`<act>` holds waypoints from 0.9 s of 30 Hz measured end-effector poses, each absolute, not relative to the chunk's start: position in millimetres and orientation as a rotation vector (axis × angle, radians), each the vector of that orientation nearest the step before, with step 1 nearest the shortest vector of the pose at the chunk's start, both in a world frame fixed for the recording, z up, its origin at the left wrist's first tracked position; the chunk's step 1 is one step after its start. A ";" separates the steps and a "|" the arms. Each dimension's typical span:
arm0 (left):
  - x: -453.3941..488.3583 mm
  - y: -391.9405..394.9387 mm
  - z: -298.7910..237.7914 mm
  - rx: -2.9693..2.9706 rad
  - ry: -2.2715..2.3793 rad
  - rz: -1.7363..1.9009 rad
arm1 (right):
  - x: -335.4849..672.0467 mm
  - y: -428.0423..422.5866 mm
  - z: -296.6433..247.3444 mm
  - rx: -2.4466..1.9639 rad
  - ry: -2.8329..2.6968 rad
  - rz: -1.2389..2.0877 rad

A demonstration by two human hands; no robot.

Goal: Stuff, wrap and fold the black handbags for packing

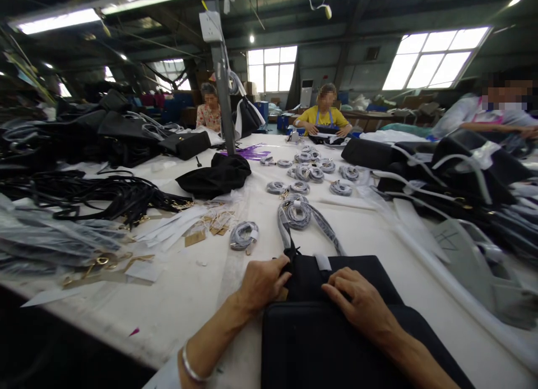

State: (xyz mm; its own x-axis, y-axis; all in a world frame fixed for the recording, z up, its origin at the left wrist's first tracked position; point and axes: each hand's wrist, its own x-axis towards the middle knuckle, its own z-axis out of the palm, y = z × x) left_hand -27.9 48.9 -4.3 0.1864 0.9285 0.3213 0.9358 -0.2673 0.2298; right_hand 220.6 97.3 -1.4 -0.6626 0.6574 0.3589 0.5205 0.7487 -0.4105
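Note:
A black handbag [336, 344] lies in front of me on the white table, its body near me and a flatter black panel [361, 271] beyond. My left hand [264, 282] is closed on the panel's left edge, beside a black tie and a bit of tan tag [283, 293]. Curled over the middle of the panel, my right hand [357, 299] grips around the bag below a white wrapped tab [323, 262]; its fingertips are partly hidden. A plastic-wrapped handle [323, 227] loops away from the bag, around a wrapped coiled strap [297, 212].
Several coiled straps [309, 173] run down the table [202, 305]. Black straps [101, 195], tan tags [195, 237] and a black cloth bundle [216, 176] lie left. Black bags [462, 170] are piled right. A metal post [222, 92] stands ahead; co-workers sit beyond.

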 end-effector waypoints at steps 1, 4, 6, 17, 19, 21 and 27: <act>-27.7 40.8 -9.6 -2.417 -1.731 -0.704 | 224.5 94.4 -2.3 -0.881 -2.463 0.380; -27.2 25.7 -19.9 -2.363 -1.370 -0.829 | 230.0 88.5 -3.1 -0.850 -2.493 0.383; -26.6 23.2 -21.1 -2.331 -1.287 -0.847 | 229.7 87.1 -2.8 -0.835 -2.497 0.369; -28.1 36.2 -14.1 -2.363 -1.436 -0.992 | 223.9 86.0 -0.5 -0.911 -2.515 0.297; -29.9 40.1 -11.6 -2.364 -1.380 -0.931 | 223.0 85.5 0.4 -0.925 -2.505 0.265; -32.4 43.4 -10.3 -2.353 -1.304 -0.854 | 223.7 88.4 1.9 -0.964 -2.449 0.223; -37.6 47.2 -20.4 -2.382 -1.306 -0.682 | 232.2 136.1 9.7 -1.529 -2.149 0.052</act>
State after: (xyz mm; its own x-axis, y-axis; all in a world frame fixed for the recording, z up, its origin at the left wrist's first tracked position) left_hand -37.6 47.2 -20.4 0.4624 0.6891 0.5580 0.8518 -0.5199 -0.0638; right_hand 232.2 136.1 9.7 -0.2455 0.8954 0.3714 0.8763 0.3689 -0.3100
